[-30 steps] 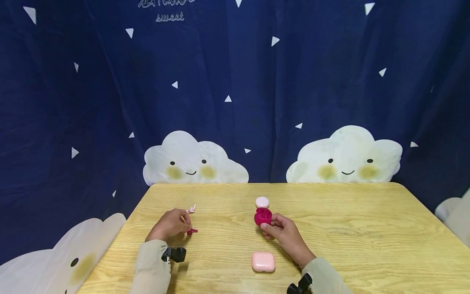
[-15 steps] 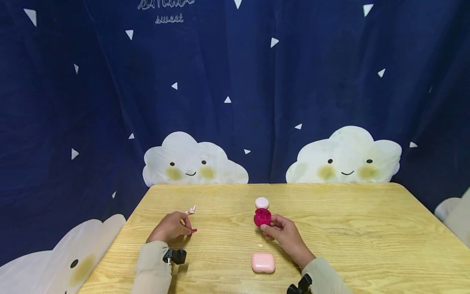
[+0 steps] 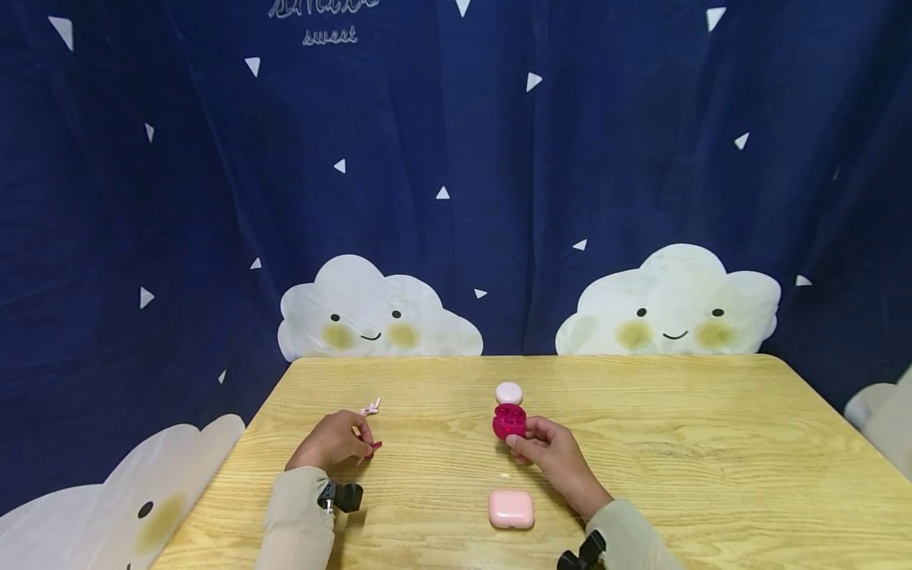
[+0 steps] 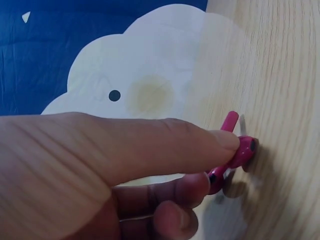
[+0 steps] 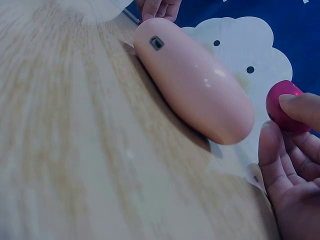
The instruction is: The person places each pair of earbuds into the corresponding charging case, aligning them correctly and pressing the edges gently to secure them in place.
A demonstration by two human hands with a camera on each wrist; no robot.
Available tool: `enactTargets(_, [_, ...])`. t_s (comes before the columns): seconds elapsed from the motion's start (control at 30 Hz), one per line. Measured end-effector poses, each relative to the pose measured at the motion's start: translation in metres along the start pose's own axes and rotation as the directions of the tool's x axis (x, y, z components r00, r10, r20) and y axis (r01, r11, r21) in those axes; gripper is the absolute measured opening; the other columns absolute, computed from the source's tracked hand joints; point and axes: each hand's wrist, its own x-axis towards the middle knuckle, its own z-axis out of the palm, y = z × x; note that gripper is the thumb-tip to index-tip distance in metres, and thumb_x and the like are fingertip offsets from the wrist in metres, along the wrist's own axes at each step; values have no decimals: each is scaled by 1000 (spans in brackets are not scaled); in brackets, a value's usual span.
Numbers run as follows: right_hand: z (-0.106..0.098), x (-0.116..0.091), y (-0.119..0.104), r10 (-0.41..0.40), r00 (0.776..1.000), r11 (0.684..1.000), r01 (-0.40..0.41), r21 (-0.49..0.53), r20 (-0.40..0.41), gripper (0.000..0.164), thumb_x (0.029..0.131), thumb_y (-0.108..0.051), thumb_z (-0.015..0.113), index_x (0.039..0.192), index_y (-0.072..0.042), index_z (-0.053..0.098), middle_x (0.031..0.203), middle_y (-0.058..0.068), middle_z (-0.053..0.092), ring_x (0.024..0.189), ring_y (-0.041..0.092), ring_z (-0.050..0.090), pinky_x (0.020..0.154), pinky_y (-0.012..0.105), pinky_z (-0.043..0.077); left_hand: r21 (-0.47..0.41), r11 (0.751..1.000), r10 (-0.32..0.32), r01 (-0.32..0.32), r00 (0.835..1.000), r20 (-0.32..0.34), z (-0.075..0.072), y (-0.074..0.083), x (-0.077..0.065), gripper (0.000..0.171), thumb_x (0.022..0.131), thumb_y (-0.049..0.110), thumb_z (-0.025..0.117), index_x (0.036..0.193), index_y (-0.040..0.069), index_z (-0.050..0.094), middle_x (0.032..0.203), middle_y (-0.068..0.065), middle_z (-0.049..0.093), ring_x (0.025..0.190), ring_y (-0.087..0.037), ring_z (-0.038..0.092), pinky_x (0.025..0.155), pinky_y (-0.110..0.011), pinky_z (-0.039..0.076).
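My left hand is low over the table's left part, thumb and fingertips on a magenta earbud. A second dark-tipped magenta piece shows just under the fingertips in the left wrist view, partly hidden by them. My right hand grips an open magenta earbud case between thumb and fingers, its inside facing up. In the right wrist view the thumb lies across the case's side. Just beyond the left hand lie pale pink earbuds.
Behind the magenta case sits a round pale pink case. A closed pink earbud case lies nearer the front, left of the right forearm. The wooden table ends at a dark blue curtain printed with clouds.
The left fingertips have come down onto the magenta earbud, which now shows less and tilts slightly in the head view. My right hand and its case have stayed nearly still.
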Motion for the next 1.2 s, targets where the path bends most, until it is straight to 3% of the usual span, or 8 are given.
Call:
enactTargets(0.73, [-2, 2, 2, -6, 1000, 1000, 6, 17, 8, 36, 83, -16, 76, 108, 6, 62, 91, 13, 64, 79, 21, 65, 69, 33, 57, 36, 998, 46, -47, 998, 32, 1, 3, 2, 15, 77, 4, 75, 72, 9, 62, 67, 0, 55, 58, -14, 45, 52, -26, 34])
enactTargets(0.93, [-1, 1, 1, 0, 1000, 1000, 0, 5, 1, 36, 84, -16, 76, 108, 6, 61, 90, 13, 63, 80, 23, 65, 70, 33, 57, -6, 998, 64, -64, 998, 25, 2, 7, 2, 14, 80, 2, 73, 73, 9, 63, 68, 0, 55, 59, -14, 43, 53, -26, 33])
enactTargets(1.2, [0, 0, 0, -8, 1000, 1000, 8, -5, 4, 37, 85, -18, 75, 108, 6, 61, 90, 12, 63, 80, 23, 65, 70, 33, 57, -27, 991, 134, -134, 991, 15, 1, 9, 5, 12, 79, 1, 72, 76, 7, 62, 68, 1, 58, 59, -13, 43, 52, -24, 33])
